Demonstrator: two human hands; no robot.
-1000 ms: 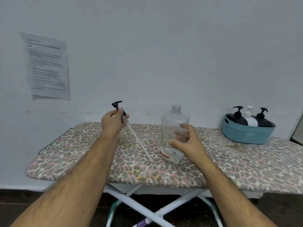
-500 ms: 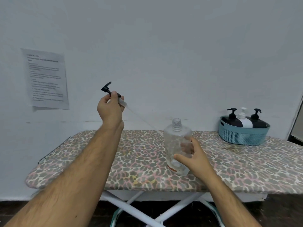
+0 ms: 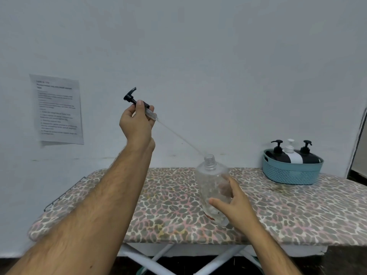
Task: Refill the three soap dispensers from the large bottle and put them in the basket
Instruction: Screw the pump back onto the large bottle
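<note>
Printed text on the wall sheet (image 3: 59, 108) too small and blurred to read, lower bodies of three dispensers (image 3: 292, 156) hidden inside the basket (image 3: 290, 172), fingers of the right hand (image 3: 236, 207) seen only through the clear bottle (image 3: 213, 187), board legs (image 3: 158, 259) cut off by the bottom edge.

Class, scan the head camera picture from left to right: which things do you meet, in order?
Paper on the wall → pump held in the left hand → clear bottle gripped by the right hand → basket holding three dispensers.
</note>
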